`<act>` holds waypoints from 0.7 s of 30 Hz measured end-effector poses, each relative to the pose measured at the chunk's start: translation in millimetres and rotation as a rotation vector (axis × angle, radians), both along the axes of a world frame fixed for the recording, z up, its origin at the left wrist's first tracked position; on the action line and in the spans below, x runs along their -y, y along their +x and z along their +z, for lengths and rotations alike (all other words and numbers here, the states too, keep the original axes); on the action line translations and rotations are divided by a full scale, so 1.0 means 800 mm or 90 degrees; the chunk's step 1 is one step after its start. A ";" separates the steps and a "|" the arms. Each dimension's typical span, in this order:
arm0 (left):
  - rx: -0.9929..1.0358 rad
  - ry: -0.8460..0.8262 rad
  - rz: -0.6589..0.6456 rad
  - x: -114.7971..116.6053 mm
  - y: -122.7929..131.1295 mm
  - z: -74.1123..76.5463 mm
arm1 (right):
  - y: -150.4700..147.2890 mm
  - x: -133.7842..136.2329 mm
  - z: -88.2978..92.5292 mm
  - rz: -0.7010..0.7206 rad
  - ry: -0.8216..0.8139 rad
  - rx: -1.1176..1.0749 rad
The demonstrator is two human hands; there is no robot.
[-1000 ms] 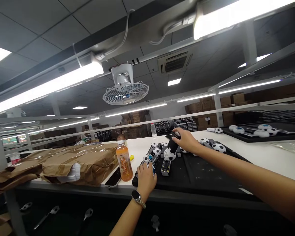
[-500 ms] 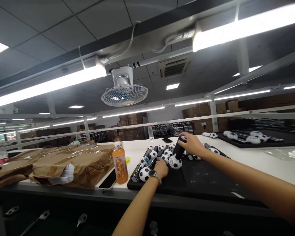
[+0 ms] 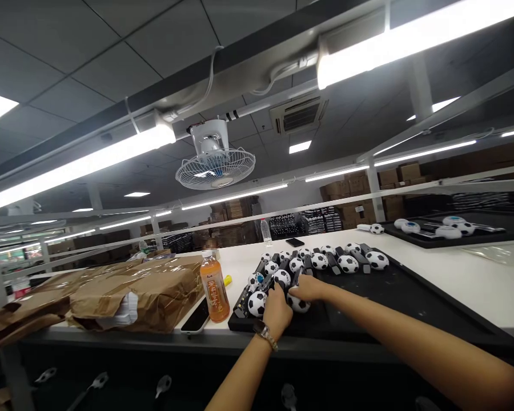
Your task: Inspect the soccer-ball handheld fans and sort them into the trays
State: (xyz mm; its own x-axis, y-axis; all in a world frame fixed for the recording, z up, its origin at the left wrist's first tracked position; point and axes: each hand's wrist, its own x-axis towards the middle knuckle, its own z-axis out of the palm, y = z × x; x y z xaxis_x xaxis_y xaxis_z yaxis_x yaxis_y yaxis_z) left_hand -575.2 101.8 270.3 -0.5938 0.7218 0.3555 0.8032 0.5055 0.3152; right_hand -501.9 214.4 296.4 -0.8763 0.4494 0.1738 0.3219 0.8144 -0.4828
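Several soccer-ball-patterned pieces with dark handles lie in rows on a black tray (image 3: 368, 308). My left hand (image 3: 277, 311), with a bracelet and watch at the wrist, reaches in among them at the tray's left part; its fingers are bent down beside a ball piece (image 3: 281, 278), and whether they grip anything is hidden. Close on its right, my right hand (image 3: 310, 288) has its fingers closed on a ball-headed piece (image 3: 298, 303) near the tray's front edge. Another ball piece (image 3: 256, 303) lies left of my left hand.
An orange drink bottle (image 3: 215, 288) and a phone (image 3: 196, 317) stand and lie left of the tray. Farther left is a brown paper-wrapped package (image 3: 154, 297). A second black tray (image 3: 428, 242) with ball pieces lies at the back right. A rail crosses behind the table.
My right hand has come down and left with the ball-headed piece, which was held upright before. It now lies low beside my left hand. The camera view has shifted slightly.
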 end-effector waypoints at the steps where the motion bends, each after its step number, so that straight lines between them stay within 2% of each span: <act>1: -0.010 0.012 0.000 0.001 0.002 -0.004 | 0.000 0.002 -0.004 0.028 -0.003 0.007; 4: -0.034 0.046 -0.024 0.006 0.000 -0.011 | 0.009 0.004 -0.012 0.077 -0.001 -0.007; 6: -0.048 0.079 -0.021 0.015 -0.008 -0.009 | 0.018 0.002 -0.018 0.086 -0.001 -0.031; 8: -0.063 0.128 0.032 0.026 -0.023 -0.004 | 0.028 -0.001 -0.026 0.090 -0.011 -0.056; 10: -0.063 0.172 0.123 0.036 -0.045 0.001 | 0.037 -0.005 -0.036 0.086 -0.029 -0.081; 12: -0.029 0.176 0.198 0.043 -0.068 0.002 | 0.042 -0.009 -0.045 0.085 -0.049 -0.097; 14: 0.010 0.157 0.224 0.045 -0.087 -0.002 | 0.044 -0.014 -0.052 0.102 -0.066 -0.103; 17: 0.001 0.148 0.190 0.042 -0.099 -0.009 | 0.043 -0.017 -0.049 0.137 -0.078 -0.087; 21: -0.070 0.164 0.067 0.026 -0.087 -0.009 | 0.046 -0.003 -0.031 0.137 -0.049 -0.063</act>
